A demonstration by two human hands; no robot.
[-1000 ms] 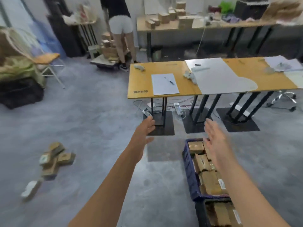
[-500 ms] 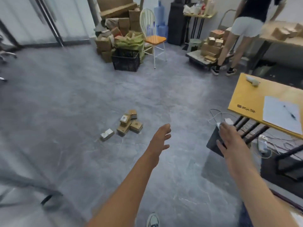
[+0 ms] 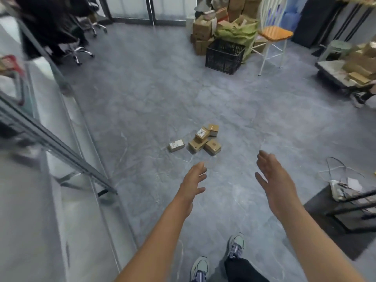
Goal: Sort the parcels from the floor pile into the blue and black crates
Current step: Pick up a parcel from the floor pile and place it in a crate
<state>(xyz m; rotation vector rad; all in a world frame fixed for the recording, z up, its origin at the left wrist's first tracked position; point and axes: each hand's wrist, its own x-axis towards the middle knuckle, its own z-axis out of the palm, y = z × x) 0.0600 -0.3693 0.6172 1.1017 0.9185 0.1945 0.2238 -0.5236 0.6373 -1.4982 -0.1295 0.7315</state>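
Ahead of your left hand (image 3: 193, 180), on the floor (image 3: 142, 110): a lone parcel (image 3: 176, 145), then the parcels (image 3: 204, 139) clustered. Left hand and right hand (image 3: 273, 180) are empty, fingers spread wide. Small stiff cartons, probably light; grip across opposite side faces.

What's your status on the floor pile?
Left hand open, right hand open, both empty. Parcel pile on floor ahead, not yet reached. Only bare floor between.

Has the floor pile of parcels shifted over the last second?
No. The pile keeps its layout, white parcel just left of it, on the same floor patch before the far black crate; only the camera turned.
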